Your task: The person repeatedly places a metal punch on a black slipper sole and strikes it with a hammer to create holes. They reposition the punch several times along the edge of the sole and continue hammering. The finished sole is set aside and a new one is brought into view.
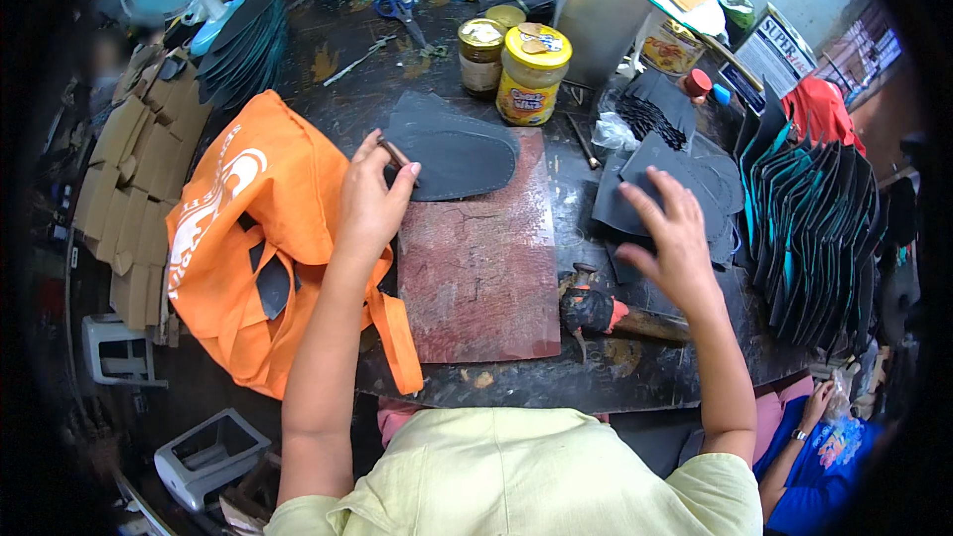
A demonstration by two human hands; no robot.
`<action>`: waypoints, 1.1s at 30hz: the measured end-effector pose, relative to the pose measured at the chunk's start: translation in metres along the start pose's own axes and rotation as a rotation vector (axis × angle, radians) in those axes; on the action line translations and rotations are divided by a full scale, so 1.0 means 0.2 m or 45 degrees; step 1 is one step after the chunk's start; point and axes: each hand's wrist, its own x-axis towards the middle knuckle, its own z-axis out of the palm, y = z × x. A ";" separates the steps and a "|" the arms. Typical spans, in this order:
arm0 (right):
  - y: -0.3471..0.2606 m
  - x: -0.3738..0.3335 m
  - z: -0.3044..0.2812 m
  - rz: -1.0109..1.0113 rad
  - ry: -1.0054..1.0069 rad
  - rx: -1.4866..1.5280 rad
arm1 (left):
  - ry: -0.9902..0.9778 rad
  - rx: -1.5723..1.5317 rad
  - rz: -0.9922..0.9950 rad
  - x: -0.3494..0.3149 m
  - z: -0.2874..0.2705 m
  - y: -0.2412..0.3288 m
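My left hand [372, 194] is closed around a short, thin brown rod [396, 151], whose exact kind I cannot make out. Beside it lie black insole-shaped pieces [462, 161], overlapping the far end of a worn reddish board [481, 283]. My right hand [680, 238] is spread, fingers apart and holding nothing. It hovers over or rests on a loose pile of cut black sheets [710, 174]; contact is unclear. A hammer [591, 310] with a black and red wrapped head lies nearest that hand, its wooden handle running toward my right forearm.
An orange cloth bag [263, 199] slumps at the left table edge. Two jars, one yellow-lidded [534, 79], stand beyond the board. Blue-handled scissors [400, 12] lie farther back. Stacked black and teal pieces [809, 238] line the right. Another person's arm [789, 457] shows at lower right.
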 end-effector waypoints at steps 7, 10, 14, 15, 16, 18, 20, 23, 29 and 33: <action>0.02 0.01 0.02 0.168 0.045 -0.018 | 0.014 0.053 -0.052 -0.04 -0.07 0.04; -0.11 -0.04 -0.02 0.087 0.067 0.117 | 0.020 0.039 -0.027 -0.03 -0.08 0.04; -0.29 -0.02 -0.08 -0.020 -0.004 0.340 | -0.017 -0.044 -0.069 -0.03 -0.10 0.05; -0.32 0.00 -0.09 -0.048 -0.009 0.374 | 0.045 -0.026 -0.014 -0.04 -0.10 0.06; -0.35 0.01 -0.10 -0.063 -0.026 0.408 | 0.080 0.010 0.016 -0.05 -0.10 0.07; -0.41 0.04 -0.09 -0.132 -0.027 0.441 | 0.130 0.085 0.056 -0.08 -0.09 0.08; -0.46 0.07 -0.08 -0.184 -0.019 0.472 | 0.126 0.104 0.029 -0.08 -0.09 0.08; -0.54 0.07 -0.06 -0.277 -0.057 0.482 | 0.173 0.111 0.054 -0.08 -0.09 0.08; -0.59 0.09 -0.04 -0.300 0.011 0.666 | 0.214 -0.331 0.138 -0.11 -0.19 0.19; -0.55 0.15 -0.04 -0.180 0.378 0.666 | -0.076 -0.683 0.271 -0.17 -0.33 0.31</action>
